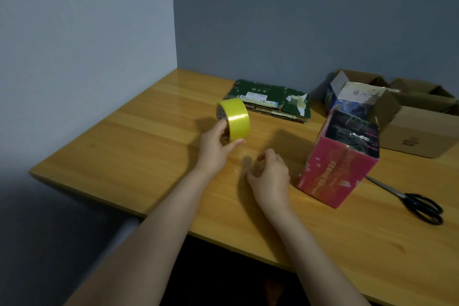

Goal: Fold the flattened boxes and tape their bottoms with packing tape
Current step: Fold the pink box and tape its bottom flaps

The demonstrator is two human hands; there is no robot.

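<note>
Head view: left hand (213, 151) gripped the tape roll (236, 119), right hand (270, 176) pinched the tape end (246, 161); pink box (335, 171) stood folded, apparently untaped; flat boxes (270, 99) lay waiting.

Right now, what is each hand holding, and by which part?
The left hand grips the yellow tape roll by its lower rim. The right hand seems to pinch the free end of the pulled-out strip.
</note>
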